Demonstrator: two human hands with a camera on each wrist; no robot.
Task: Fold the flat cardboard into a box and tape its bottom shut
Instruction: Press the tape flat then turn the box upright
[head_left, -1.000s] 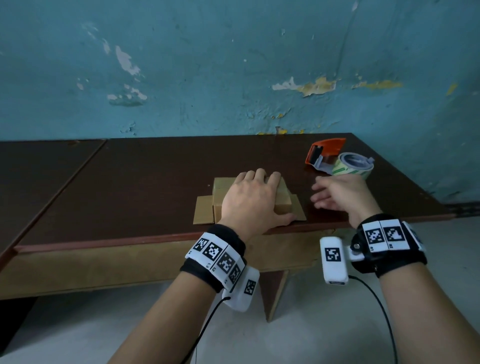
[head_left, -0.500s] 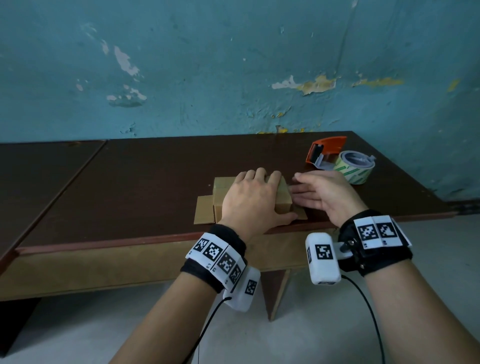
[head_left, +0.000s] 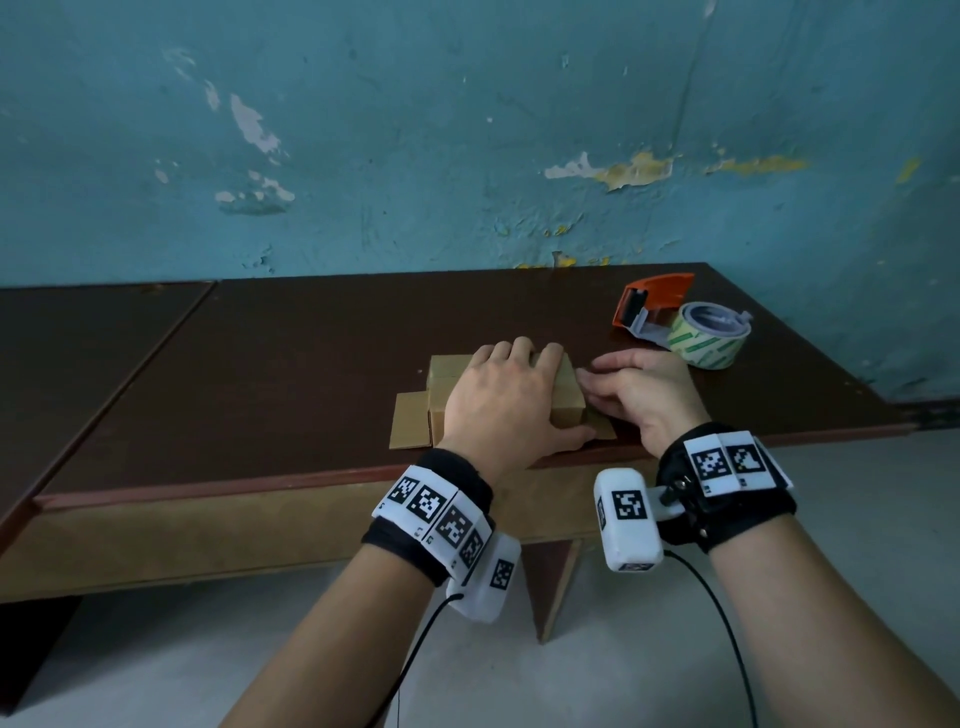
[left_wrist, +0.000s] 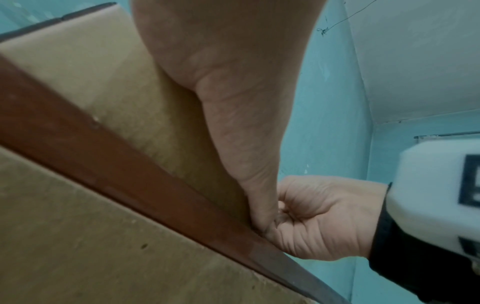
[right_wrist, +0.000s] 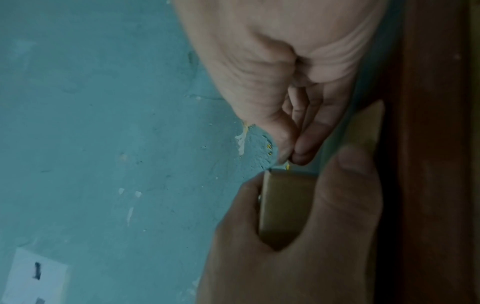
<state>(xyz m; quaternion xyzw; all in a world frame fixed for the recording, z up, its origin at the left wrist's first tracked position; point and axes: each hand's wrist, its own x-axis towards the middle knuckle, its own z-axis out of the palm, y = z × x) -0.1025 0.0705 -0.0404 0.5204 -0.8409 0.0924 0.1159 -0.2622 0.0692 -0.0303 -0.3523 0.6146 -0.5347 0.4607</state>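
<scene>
A small brown cardboard box (head_left: 447, 384) lies near the front edge of the dark table (head_left: 260, 389). One flap (head_left: 410, 426) lies flat on its left. My left hand (head_left: 504, 400) lies over the box's top, fingers over the far edge and thumb against the near side, gripping it. The right wrist view shows the box (right_wrist: 283, 205) between that thumb and the fingers. My right hand (head_left: 639, 395) is at the box's right end, over the right flap (head_left: 602, 428). Its thumb and fingertips (right_wrist: 301, 156) meet at the box's corner; whether they hold anything is hidden.
An orange tape dispenser (head_left: 654, 306) with a roll of clear tape (head_left: 711, 338) sits at the back right of the table, just beyond my right hand. The table's front edge (left_wrist: 130, 174) runs right under both wrists. A blue wall stands behind.
My right hand has moved left from beside the tape dispenser to the box's right end. The left hand has stayed on the box.
</scene>
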